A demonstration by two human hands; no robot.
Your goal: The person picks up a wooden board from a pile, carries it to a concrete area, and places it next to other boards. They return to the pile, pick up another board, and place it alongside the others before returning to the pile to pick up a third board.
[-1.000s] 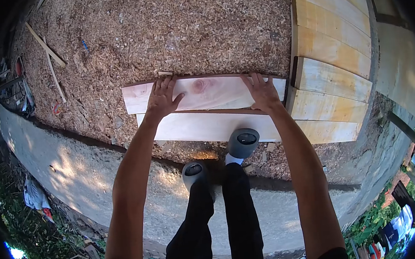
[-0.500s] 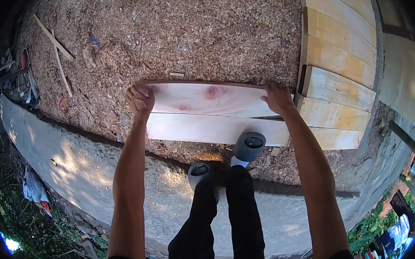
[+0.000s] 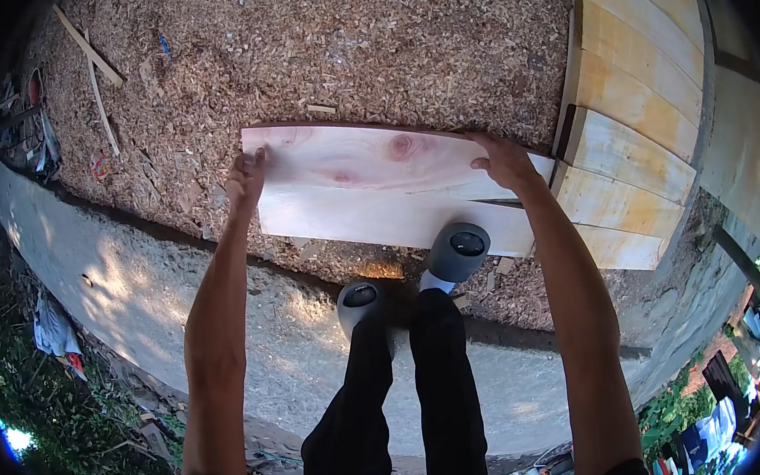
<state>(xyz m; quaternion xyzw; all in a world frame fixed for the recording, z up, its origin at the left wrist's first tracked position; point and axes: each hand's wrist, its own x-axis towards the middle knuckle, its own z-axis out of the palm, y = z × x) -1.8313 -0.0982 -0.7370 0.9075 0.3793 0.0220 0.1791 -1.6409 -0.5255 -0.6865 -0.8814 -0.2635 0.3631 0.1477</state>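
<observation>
A pale wooden board [image 3: 338, 151] with reddish knots lies across the wood shavings in front of me. My left hand [image 3: 247, 175] is at its left end, with curled fingers on the edge. Near its right end, my right hand [image 3: 506, 161] grips the far edge, thumb on the top face. On the near side a second, plainer board [image 3: 333, 212] lies against it, with a narrow dark gap showing toward the right. My right shoe [image 3: 458, 251] rests on or right at this second board. The undersides of both boards are hidden.
A row of yellowish boards [image 3: 631, 75] lies overlapping on the right. Wood shavings [image 3: 365, 51] cover the ground, with thin wood strips [image 3: 90, 50] at the far left. A concrete strip [image 3: 143, 292] runs along the near side, under my left shoe's [image 3: 360, 301] heel side.
My left hand has come off the board's far left corner and moved nearer along its end. My right hand has shifted slightly along the far edge. At the left, the seam between the boards looks tighter.
</observation>
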